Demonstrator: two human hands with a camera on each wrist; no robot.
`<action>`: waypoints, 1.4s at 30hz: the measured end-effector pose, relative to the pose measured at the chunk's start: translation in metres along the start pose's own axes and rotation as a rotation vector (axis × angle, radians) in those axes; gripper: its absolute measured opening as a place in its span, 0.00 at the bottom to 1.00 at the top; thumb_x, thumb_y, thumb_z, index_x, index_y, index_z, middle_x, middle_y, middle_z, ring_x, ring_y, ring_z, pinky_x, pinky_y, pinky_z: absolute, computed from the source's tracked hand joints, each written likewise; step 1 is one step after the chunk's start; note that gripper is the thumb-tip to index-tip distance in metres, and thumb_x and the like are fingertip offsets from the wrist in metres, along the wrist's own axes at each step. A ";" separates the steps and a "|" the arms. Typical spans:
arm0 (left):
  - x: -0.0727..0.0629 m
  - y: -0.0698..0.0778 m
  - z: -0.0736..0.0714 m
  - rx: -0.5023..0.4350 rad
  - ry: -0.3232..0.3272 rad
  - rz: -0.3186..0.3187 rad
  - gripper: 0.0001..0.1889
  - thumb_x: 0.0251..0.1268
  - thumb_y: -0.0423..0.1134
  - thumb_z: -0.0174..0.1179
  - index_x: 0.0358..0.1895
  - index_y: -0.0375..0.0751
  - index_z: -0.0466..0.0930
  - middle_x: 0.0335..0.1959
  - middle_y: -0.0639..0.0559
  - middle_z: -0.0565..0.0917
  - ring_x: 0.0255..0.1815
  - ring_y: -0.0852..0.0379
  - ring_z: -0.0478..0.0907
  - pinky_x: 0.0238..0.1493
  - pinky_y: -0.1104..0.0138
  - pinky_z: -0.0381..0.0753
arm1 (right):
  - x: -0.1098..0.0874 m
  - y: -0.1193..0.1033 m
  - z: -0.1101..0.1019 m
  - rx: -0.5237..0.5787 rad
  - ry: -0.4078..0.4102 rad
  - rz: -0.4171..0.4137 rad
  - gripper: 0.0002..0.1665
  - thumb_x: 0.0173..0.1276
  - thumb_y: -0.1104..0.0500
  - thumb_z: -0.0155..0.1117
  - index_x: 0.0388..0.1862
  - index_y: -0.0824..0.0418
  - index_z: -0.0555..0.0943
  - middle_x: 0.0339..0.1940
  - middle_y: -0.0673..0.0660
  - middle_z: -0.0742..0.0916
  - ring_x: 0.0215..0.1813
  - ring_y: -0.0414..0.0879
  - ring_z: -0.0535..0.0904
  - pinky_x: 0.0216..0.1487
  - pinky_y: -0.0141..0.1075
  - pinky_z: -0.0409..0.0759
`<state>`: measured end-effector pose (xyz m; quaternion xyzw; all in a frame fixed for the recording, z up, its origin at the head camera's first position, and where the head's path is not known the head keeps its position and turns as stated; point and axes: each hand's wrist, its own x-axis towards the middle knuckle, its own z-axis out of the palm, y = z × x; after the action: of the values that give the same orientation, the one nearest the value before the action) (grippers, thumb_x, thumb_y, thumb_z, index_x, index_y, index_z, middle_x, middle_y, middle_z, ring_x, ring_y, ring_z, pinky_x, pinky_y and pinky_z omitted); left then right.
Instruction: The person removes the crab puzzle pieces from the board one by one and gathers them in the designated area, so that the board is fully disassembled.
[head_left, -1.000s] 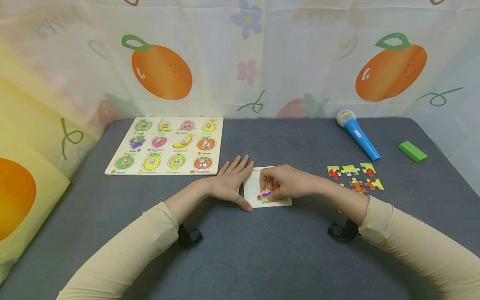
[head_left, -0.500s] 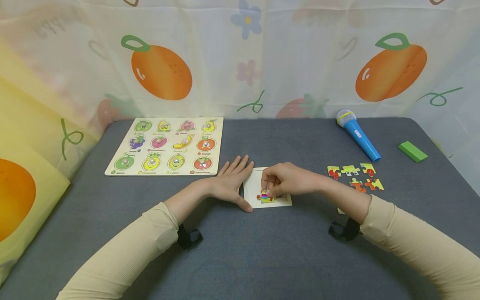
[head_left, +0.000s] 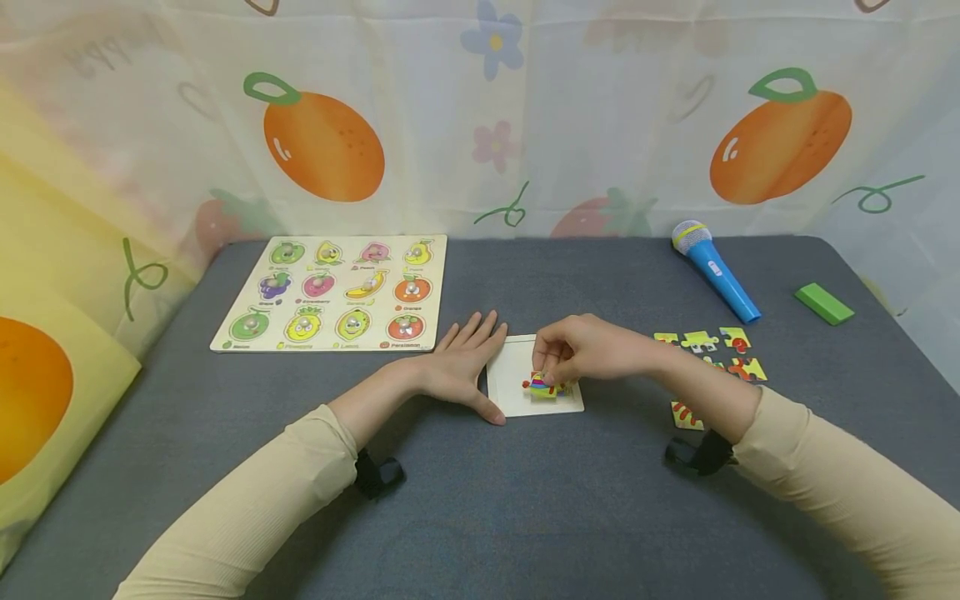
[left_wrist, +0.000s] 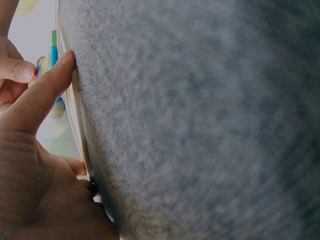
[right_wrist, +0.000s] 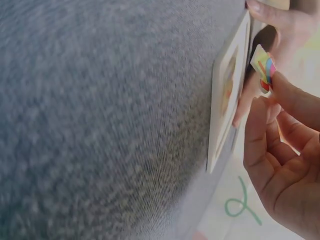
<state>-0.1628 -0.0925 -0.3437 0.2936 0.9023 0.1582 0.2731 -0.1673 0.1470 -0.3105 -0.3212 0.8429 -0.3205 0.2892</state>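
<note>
In the head view my right hand [head_left: 588, 350] pinches a colourful jigsaw piece [head_left: 543, 387] between thumb and fingertips, over a small white puzzle tray [head_left: 510, 362]. The right wrist view has the jigsaw piece [right_wrist: 262, 65] tilted and raised off the tray [right_wrist: 216, 100], which shows some coloured patches inside. My left hand [head_left: 467, 367] lies with fingers spread and straight at the tray's left edge. Its thumb [left_wrist: 55, 80] rests along that edge in the left wrist view.
Several loose jigsaw pieces [head_left: 700, 341] lie to the right, partly behind the right forearm; another piece [head_left: 686, 416] sits nearer. Behind them are a blue toy microphone [head_left: 722, 279] and a green block [head_left: 825, 303]. A fruit knob-puzzle board [head_left: 337, 304] lies at the back left.
My right hand has lifted the jigsaw piece and shifted it slightly right and away from me. One near loose piece now shows more beside the forearm. The left hand stays put.
</note>
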 end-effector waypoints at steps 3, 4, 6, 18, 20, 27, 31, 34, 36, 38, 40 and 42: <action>0.000 0.001 0.000 0.004 0.002 -0.002 0.67 0.49 0.65 0.70 0.81 0.44 0.31 0.82 0.46 0.25 0.83 0.46 0.19 0.81 0.46 0.24 | -0.003 0.001 -0.004 -0.003 0.009 0.004 0.04 0.65 0.63 0.67 0.38 0.57 0.82 0.30 0.51 0.85 0.33 0.42 0.78 0.35 0.32 0.76; 0.000 0.001 0.000 0.004 0.001 -0.003 0.67 0.49 0.64 0.70 0.81 0.44 0.31 0.82 0.46 0.25 0.83 0.46 0.19 0.81 0.46 0.24 | -0.004 0.002 -0.005 -0.003 0.012 0.005 0.04 0.65 0.63 0.67 0.38 0.57 0.82 0.30 0.51 0.85 0.33 0.42 0.78 0.35 0.32 0.76; 0.000 0.001 0.000 0.001 0.001 -0.006 0.67 0.49 0.64 0.70 0.81 0.44 0.31 0.82 0.46 0.25 0.83 0.46 0.19 0.81 0.46 0.25 | -0.006 0.004 -0.007 -0.001 0.015 0.010 0.04 0.65 0.63 0.67 0.38 0.58 0.82 0.31 0.52 0.85 0.33 0.42 0.78 0.35 0.33 0.76; 0.000 -0.001 0.001 -0.035 0.001 0.012 0.66 0.50 0.62 0.70 0.81 0.42 0.31 0.82 0.45 0.25 0.83 0.46 0.19 0.81 0.45 0.25 | -0.024 0.016 -0.017 0.004 0.000 0.057 0.03 0.67 0.64 0.64 0.39 0.57 0.81 0.30 0.52 0.85 0.32 0.43 0.79 0.36 0.37 0.80; 0.000 -0.002 0.000 -0.034 -0.001 0.018 0.66 0.50 0.62 0.70 0.81 0.42 0.31 0.82 0.45 0.25 0.83 0.46 0.19 0.81 0.45 0.25 | -0.027 0.019 -0.019 0.001 -0.004 0.072 0.04 0.67 0.64 0.64 0.39 0.56 0.82 0.29 0.51 0.85 0.32 0.43 0.78 0.36 0.36 0.79; 0.000 -0.002 0.001 -0.044 0.001 0.024 0.67 0.49 0.62 0.71 0.81 0.43 0.31 0.82 0.46 0.25 0.83 0.47 0.18 0.80 0.46 0.23 | -0.042 0.026 -0.027 -0.007 -0.012 0.101 0.04 0.67 0.62 0.65 0.39 0.56 0.81 0.30 0.53 0.84 0.32 0.44 0.79 0.36 0.37 0.80; 0.002 -0.002 0.002 -0.037 0.000 0.014 0.67 0.49 0.61 0.71 0.81 0.44 0.30 0.82 0.47 0.24 0.83 0.49 0.18 0.81 0.47 0.22 | -0.053 0.031 -0.032 -0.011 0.002 0.121 0.04 0.67 0.61 0.66 0.40 0.56 0.81 0.30 0.53 0.84 0.33 0.43 0.79 0.37 0.37 0.80; 0.002 -0.001 0.001 -0.030 -0.003 0.015 0.67 0.49 0.62 0.71 0.81 0.43 0.30 0.82 0.46 0.24 0.83 0.48 0.18 0.81 0.47 0.22 | -0.062 0.037 -0.035 -0.013 0.019 0.135 0.04 0.67 0.58 0.67 0.39 0.55 0.81 0.30 0.53 0.84 0.32 0.43 0.78 0.35 0.36 0.79; 0.002 -0.001 0.001 -0.026 -0.004 0.018 0.66 0.49 0.62 0.71 0.81 0.43 0.31 0.82 0.46 0.24 0.83 0.47 0.18 0.81 0.46 0.23 | -0.068 0.041 -0.037 -0.009 0.029 0.147 0.05 0.67 0.57 0.67 0.39 0.55 0.81 0.30 0.53 0.84 0.31 0.44 0.78 0.33 0.36 0.79; 0.002 -0.002 0.001 -0.030 -0.006 0.015 0.66 0.50 0.62 0.70 0.81 0.43 0.30 0.82 0.46 0.24 0.83 0.47 0.18 0.81 0.46 0.23 | -0.074 0.045 -0.040 0.001 0.033 0.157 0.06 0.67 0.56 0.67 0.40 0.55 0.80 0.30 0.54 0.84 0.30 0.46 0.78 0.32 0.37 0.79; 0.003 -0.002 0.002 -0.031 -0.009 0.007 0.66 0.50 0.62 0.70 0.81 0.45 0.29 0.82 0.48 0.24 0.82 0.49 0.17 0.81 0.47 0.23 | -0.080 0.049 -0.042 0.018 0.035 0.169 0.07 0.68 0.56 0.66 0.41 0.56 0.80 0.30 0.56 0.83 0.30 0.48 0.79 0.34 0.37 0.80; 0.003 -0.002 0.002 -0.034 -0.011 0.002 0.66 0.50 0.62 0.70 0.81 0.45 0.29 0.82 0.49 0.23 0.82 0.50 0.17 0.81 0.48 0.23 | -0.085 0.053 -0.044 0.034 0.035 0.174 0.08 0.68 0.56 0.66 0.41 0.58 0.79 0.30 0.58 0.83 0.30 0.49 0.80 0.35 0.38 0.81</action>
<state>-0.1650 -0.0922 -0.3473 0.2906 0.8977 0.1720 0.2829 -0.1634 0.2558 -0.2976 -0.2362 0.8670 -0.3138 0.3065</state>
